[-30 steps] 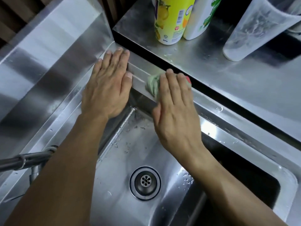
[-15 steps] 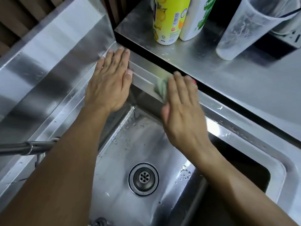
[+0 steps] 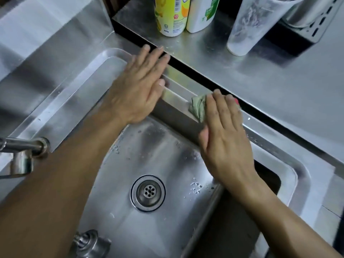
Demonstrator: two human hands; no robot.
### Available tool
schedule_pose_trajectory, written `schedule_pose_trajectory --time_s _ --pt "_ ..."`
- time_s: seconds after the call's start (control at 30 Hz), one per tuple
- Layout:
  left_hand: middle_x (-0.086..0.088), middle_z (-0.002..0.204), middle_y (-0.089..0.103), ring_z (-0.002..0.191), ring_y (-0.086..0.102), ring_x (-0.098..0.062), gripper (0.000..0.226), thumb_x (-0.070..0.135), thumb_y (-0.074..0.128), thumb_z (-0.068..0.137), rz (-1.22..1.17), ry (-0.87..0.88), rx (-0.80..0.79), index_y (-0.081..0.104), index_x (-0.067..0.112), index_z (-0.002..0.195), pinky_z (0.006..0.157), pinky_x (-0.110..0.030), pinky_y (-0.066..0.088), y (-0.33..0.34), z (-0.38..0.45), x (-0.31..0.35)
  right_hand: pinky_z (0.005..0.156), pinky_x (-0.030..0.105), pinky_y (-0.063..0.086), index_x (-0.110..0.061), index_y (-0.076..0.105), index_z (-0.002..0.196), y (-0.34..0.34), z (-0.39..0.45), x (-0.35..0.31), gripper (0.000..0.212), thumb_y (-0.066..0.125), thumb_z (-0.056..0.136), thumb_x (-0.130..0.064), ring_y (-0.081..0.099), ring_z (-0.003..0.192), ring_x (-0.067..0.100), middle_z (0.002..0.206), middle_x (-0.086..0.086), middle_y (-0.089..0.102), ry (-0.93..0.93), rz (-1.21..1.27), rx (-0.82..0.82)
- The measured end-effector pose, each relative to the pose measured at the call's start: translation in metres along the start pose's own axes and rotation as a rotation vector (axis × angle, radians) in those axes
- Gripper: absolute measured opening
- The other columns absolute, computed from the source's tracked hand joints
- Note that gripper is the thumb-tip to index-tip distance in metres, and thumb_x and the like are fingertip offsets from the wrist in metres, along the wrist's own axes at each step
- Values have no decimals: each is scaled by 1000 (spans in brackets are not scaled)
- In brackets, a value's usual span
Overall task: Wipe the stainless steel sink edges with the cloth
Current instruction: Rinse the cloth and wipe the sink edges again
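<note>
A stainless steel sink (image 3: 80, 94) fills the view, with a round drain (image 3: 148, 192) in its basin. My right hand (image 3: 225, 131) lies flat with straight fingers on a crumpled pale green cloth (image 3: 198, 107), pressing it onto the far rim of the sink. Most of the cloth is hidden under the fingers; a bit of red shows at its far side. My left hand (image 3: 139, 86) rests flat on the same rim to the left, fingers straight, holding nothing.
A raised steel counter (image 3: 270, 86) runs behind the rim, carrying a yellow bottle (image 3: 172, 15), a white bottle (image 3: 202, 13) and a clear plastic cup (image 3: 249, 25). A tap spout (image 3: 24, 146) juts in at the left. Water drops dot the basin.
My right hand has slid the cloth rightwards along the far rim, away from my left hand. The left hand has shifted a little to the right too, and the view has shifted.
</note>
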State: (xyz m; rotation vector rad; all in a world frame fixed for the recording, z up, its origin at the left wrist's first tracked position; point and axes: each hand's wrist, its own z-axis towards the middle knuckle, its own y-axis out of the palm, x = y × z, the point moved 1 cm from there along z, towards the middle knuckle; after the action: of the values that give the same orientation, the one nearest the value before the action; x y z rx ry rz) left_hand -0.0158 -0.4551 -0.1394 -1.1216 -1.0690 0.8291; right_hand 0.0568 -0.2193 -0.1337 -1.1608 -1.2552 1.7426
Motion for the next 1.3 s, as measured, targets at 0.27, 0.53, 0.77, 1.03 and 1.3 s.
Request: schedule_pose_trajectory --time_s 0.27,0.53,0.77,1.03,1.3 --pt "-1 170 22 158 14 -21 54 31 25 109 36 29 132 25 18 162 128 -39 11 29 -5 27 123 54 20 6 35 153 16 42 -6 59 33 104 -26 27 151 43 161 26 32 -49 16 -31" --pt "-2 169 25 157 16 -23 55 29 29 107 26 -4 184 28 19 161 128 -40 12 31 -4 32 124 56 19 6 32 155 -17 -40 39 61 41 99 -18 24 153 42 162 25 29 -65 -26 -39" --pt "0 169 24 157 16 -22 54 31 25 109 44 -3 180 27 19 161 127 -40 13 28 -6 33 124 52 23 5 39 151 9 55 -2 65 25 99 -30 32 148 43 158 26 38 -13 102 -59" --pt "-2 169 23 158 14 -23 57 29 29 105 3 -122 171 28 19 161 128 -41 9 27 -7 52 125 54 17 4 29 156 -26 -50 67 61 37 101 -21 20 154 41 164 24 26 -83 -13 -77" --pt "-2 167 30 156 20 -23 53 25 28 107 -44 56 208 34 15 159 126 -47 17 50 -12 96 126 52 18 3 32 156 -8 -2 48 61 29 105 -30 21 154 39 164 24 28 -170 27 -102"
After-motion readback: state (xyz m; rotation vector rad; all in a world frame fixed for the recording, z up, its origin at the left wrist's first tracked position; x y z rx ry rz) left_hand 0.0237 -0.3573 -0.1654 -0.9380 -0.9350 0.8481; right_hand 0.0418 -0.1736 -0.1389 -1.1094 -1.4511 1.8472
